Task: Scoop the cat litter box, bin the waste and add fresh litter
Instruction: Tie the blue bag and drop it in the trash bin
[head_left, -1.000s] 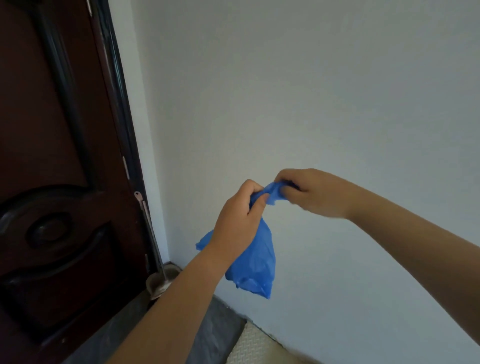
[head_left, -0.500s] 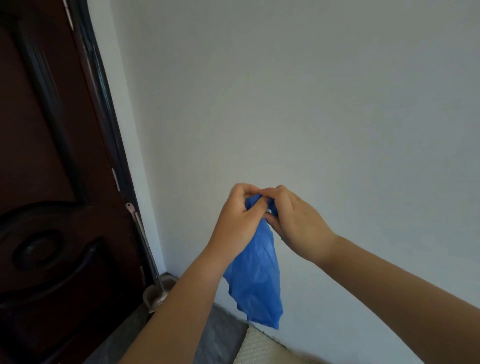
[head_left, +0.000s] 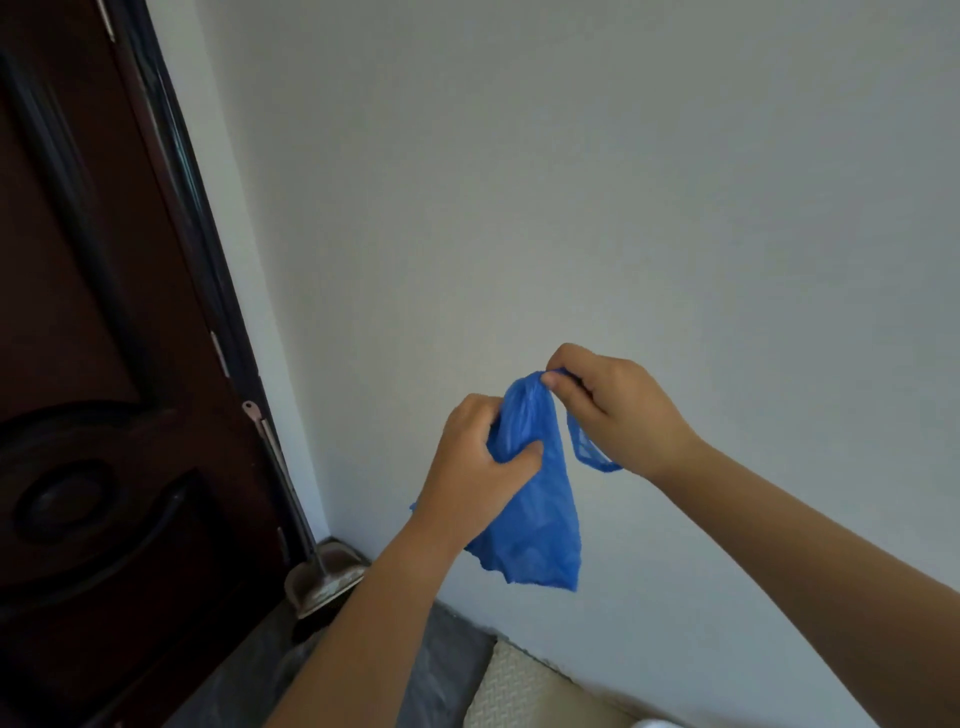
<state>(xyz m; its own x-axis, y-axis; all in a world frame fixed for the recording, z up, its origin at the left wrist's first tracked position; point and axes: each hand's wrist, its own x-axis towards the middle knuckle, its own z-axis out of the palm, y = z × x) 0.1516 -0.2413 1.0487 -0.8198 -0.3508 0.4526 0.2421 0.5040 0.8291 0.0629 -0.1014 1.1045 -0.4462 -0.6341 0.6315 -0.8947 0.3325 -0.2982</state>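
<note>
A thin blue plastic bag (head_left: 540, 519) hangs in the air in front of a pale wall. My left hand (head_left: 475, 467) grips the bag's upper left side, bunching the plastic. My right hand (head_left: 610, 405) pinches the top edge higher up, and one blue handle loop (head_left: 584, 447) droops below that hand. The bag's lower part hangs limp and crumpled. No litter box, scoop or litter shows in this view.
A dark brown door (head_left: 93, 364) fills the left side. A dustpan (head_left: 324, 574) on a long handle leans in the corner by the door frame. Grey floor (head_left: 441, 670) and a cream textured mat (head_left: 519, 696) lie below.
My hands have parted again: the right one lifted the bag's top edge up and right, and the left one slid down to grip the bag's side. A handle loop now hangs free.
</note>
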